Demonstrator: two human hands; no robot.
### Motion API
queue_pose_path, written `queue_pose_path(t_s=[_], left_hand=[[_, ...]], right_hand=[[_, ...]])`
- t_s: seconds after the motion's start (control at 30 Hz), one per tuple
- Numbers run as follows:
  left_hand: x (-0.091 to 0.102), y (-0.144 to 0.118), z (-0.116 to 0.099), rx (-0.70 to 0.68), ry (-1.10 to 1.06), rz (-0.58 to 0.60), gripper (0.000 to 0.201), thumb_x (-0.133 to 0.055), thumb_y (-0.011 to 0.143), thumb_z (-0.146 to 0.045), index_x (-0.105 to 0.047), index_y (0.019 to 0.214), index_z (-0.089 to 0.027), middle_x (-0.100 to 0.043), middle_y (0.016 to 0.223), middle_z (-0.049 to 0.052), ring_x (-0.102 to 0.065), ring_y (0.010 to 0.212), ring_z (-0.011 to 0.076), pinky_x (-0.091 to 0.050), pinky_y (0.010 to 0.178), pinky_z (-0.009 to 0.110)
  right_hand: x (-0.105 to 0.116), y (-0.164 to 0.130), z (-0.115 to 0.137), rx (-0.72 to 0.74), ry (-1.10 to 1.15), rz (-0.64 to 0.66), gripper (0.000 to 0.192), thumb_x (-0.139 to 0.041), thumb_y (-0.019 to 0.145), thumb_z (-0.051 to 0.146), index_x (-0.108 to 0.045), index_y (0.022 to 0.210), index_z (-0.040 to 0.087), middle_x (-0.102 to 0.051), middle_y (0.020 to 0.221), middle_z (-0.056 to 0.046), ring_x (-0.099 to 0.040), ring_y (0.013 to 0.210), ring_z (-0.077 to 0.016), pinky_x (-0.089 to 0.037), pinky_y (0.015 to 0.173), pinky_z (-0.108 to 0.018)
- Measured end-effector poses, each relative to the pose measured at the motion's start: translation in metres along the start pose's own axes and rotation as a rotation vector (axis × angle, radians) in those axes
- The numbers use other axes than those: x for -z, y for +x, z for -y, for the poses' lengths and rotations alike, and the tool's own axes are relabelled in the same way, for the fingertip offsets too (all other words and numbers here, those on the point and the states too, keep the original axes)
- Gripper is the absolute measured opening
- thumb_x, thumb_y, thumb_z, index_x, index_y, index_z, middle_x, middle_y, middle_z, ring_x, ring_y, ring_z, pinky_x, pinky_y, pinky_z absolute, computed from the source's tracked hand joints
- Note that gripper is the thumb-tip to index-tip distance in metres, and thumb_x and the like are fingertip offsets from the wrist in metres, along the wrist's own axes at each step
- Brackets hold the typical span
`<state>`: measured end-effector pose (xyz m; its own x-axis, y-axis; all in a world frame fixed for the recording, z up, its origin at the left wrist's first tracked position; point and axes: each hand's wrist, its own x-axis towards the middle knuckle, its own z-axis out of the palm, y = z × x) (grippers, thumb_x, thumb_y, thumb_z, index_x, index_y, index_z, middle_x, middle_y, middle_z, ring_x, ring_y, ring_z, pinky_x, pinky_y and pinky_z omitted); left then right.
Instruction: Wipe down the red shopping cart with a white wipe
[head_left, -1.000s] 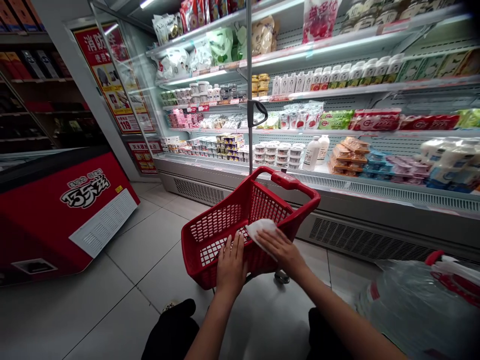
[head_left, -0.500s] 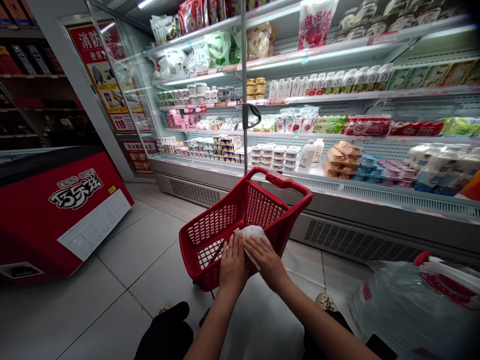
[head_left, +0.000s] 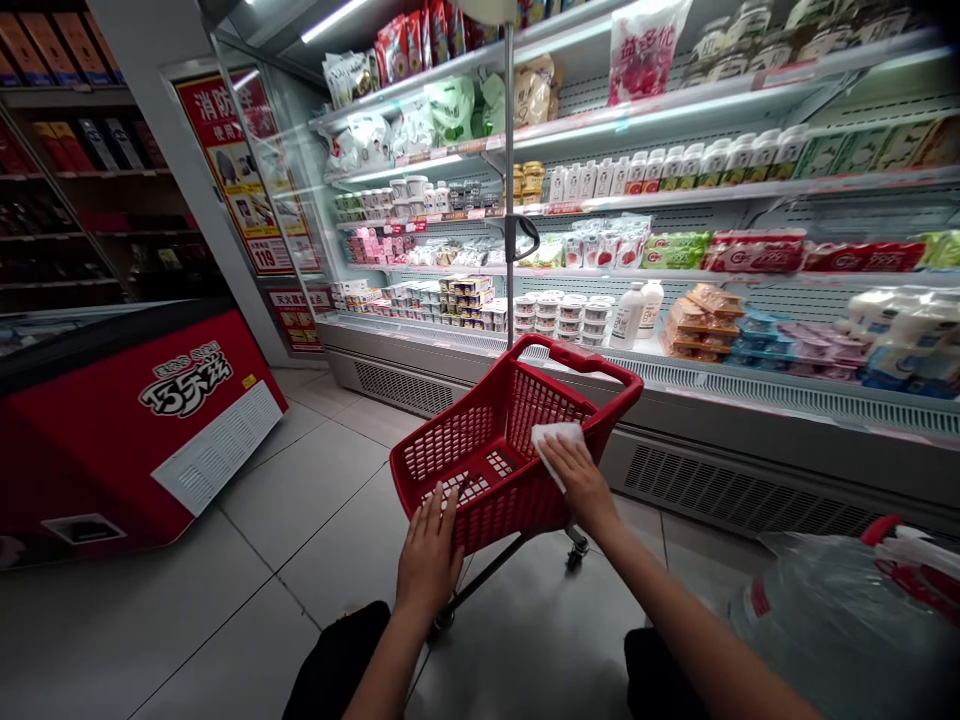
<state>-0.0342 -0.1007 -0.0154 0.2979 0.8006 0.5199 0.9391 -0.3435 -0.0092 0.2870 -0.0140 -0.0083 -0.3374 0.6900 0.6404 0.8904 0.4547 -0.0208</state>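
A red plastic shopping cart [head_left: 510,505] stands in front of me, its handle toward the refrigerated shelves. My right hand [head_left: 581,480] presses a folded white cloth [head_left: 553,436] against the near side of the cart, close to the handle end. Its fingers lie over the cloth, which sticks out past the fingertips. Toward the front end, my left hand [head_left: 429,555] rests with its fingers stretched out and slightly spread at the cart's near rim; nothing shows in it. Through the basket's grid bottom, light floor is visible.
An open refrigerated case [head_left: 675,380] with stacked dairy goods runs behind the cart. A red chest freezer [head_left: 210,420] stands at the left. At the lower right is a large clear water jug [head_left: 825,600] with a red handle. A metal door pole [head_left: 510,150] rises behind the cart.
My hands have moved apart: the right, with the cloth, went right and up toward the handle end, the left slid left and down. The camera view has shifted slightly left.
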Motion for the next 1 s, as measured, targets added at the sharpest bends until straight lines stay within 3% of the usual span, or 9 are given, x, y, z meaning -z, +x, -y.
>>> queue_pose_path(t_s=[0.23,0.33,0.5,0.57,0.7,0.8,0.87,0.93,1.0], left_hand=[[-0.013,0.006,-0.024,0.056,0.044,-0.040,0.093,-0.053,0.088,-0.011,-0.003,0.167,-0.019,-0.023,0.170,0.017,-0.044,0.147,0.0315,-0.039,0.119,0.049],[-0.011,0.004,-0.023,0.035,0.030,-0.025,0.093,-0.052,0.089,-0.010,-0.002,0.167,-0.020,-0.024,0.170,0.016,-0.044,0.148,0.0296,-0.040,0.119,0.048],[-0.004,0.005,-0.024,0.016,-0.007,-0.025,0.090,-0.050,0.093,-0.014,0.001,0.167,-0.020,-0.024,0.170,0.015,-0.047,0.145,0.0282,-0.044,0.116,0.046],[-0.003,0.008,-0.029,0.020,-0.011,-0.028,0.088,-0.050,0.094,-0.014,0.000,0.167,-0.021,-0.024,0.170,0.015,-0.048,0.144,0.0285,-0.044,0.116,0.046],[-0.007,0.012,-0.048,0.050,-0.013,-0.013,0.089,-0.054,0.092,-0.014,-0.006,0.167,-0.021,-0.019,0.171,0.017,-0.046,0.146,0.0316,-0.042,0.118,0.048],[-0.013,0.013,-0.060,0.057,-0.039,-0.006,0.092,-0.056,0.090,-0.013,-0.006,0.167,-0.021,-0.021,0.171,0.017,-0.048,0.144,0.0323,-0.042,0.117,0.048],[-0.016,0.014,-0.059,0.021,-0.091,0.012,0.092,-0.055,0.091,-0.014,-0.004,0.167,-0.020,-0.024,0.170,0.016,-0.048,0.144,0.0298,-0.043,0.117,0.046],[-0.016,0.017,-0.048,-0.057,-0.157,0.050,0.091,-0.055,0.094,-0.021,-0.001,0.167,-0.020,-0.028,0.169,0.014,-0.046,0.146,0.0269,-0.042,0.117,0.043],[-0.014,0.022,-0.029,-0.146,-0.196,0.087,0.092,-0.058,0.097,-0.034,0.001,0.167,-0.020,-0.032,0.168,0.012,-0.042,0.149,0.0263,-0.039,0.120,0.044]], right_hand=[[-0.031,-0.017,0.119,0.211,0.142,0.056,0.081,-0.042,0.090,0.001,-0.024,0.164,0.026,-0.043,0.162,-0.002,-0.035,0.152,-0.0187,-0.032,0.125,-0.044],[-0.024,-0.019,0.101,0.261,0.140,0.072,0.078,-0.040,0.092,0.001,-0.026,0.164,0.028,-0.045,0.161,-0.001,-0.038,0.150,-0.0164,-0.024,0.128,-0.044],[0.004,-0.008,-0.009,0.070,0.033,0.049,0.080,-0.040,0.091,0.002,-0.025,0.164,0.029,-0.045,0.161,-0.002,-0.040,0.150,-0.0189,-0.022,0.128,-0.047],[0.008,-0.005,-0.030,0.011,0.020,0.054,0.082,-0.039,0.089,0.001,-0.025,0.164,0.030,-0.045,0.161,-0.002,-0.039,0.150,-0.0197,-0.026,0.127,-0.048],[-0.004,-0.013,0.012,-0.051,0.083,0.030,0.088,-0.038,0.082,-0.003,-0.025,0.164,0.027,-0.046,0.160,-0.004,-0.037,0.151,-0.0209,-0.034,0.123,-0.050],[-0.013,-0.029,0.074,0.078,0.175,0.086,0.095,-0.035,0.078,-0.007,-0.022,0.164,0.028,-0.043,0.162,-0.001,-0.033,0.153,-0.0164,-0.035,0.123,-0.045],[-0.011,-0.036,0.094,0.155,0.206,0.132,0.094,-0.036,0.078,-0.007,-0.022,0.165,0.027,-0.041,0.163,-0.001,-0.033,0.153,-0.0158,-0.033,0.125,-0.045],[-0.005,-0.037,0.083,0.213,0.209,0.166,0.093,-0.037,0.079,-0.006,-0.024,0.164,0.029,-0.043,0.162,-0.001,-0.036,0.151,-0.0150,-0.029,0.127,-0.045],[0.002,-0.033,0.046,0.209,0.178,0.168,0.093,-0.036,0.079,-0.007,-0.027,0.163,0.031,-0.047,0.160,0.000,-0.040,0.149,-0.0137,-0.025,0.128,-0.046]])
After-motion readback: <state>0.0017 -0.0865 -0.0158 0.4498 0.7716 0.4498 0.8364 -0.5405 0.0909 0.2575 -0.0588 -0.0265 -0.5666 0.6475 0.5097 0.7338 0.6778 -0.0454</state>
